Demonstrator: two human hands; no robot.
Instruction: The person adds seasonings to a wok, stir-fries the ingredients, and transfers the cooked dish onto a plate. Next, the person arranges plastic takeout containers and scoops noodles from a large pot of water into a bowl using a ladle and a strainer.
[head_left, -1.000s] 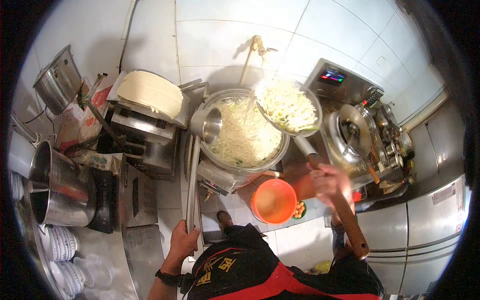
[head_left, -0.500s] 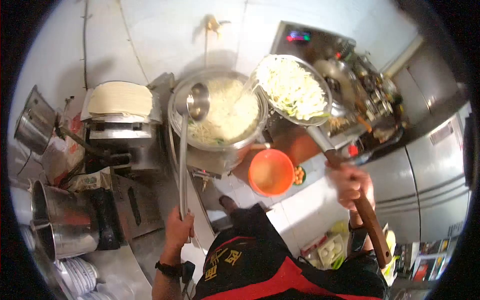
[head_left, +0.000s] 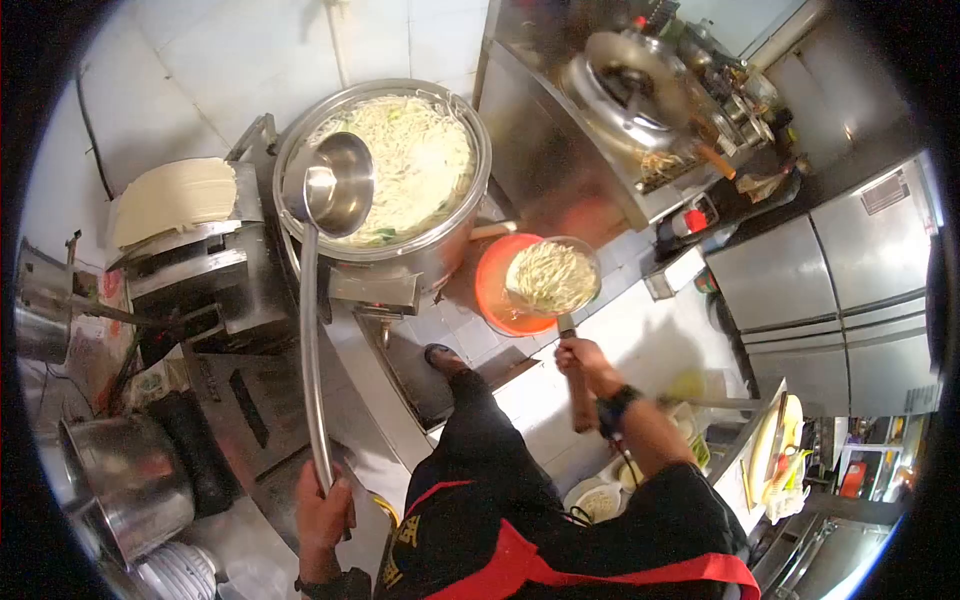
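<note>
My left hand is closed round the long handle of a steel ladle. The ladle's bowl is over the left part of a large steel pot full of pale noodles with a few green pieces. In my right hand is the wooden handle of a strainer heaped with noodles. The strainer is above an orange bucket on the floor side of the stove and hides much of it. Whether the two touch I cannot tell.
A stack of flat dough sheets rests on a metal machine at left. Below it stand a steel stockpot and stacked white bowls. A wok sits at upper right, near a steel refrigerator. A foot shows below the pot.
My right hand has brought the noodle-filled strainer from beside the pot down over the orange bucket. The ladle stays over the pot in my left hand. The camera view has shifted.
</note>
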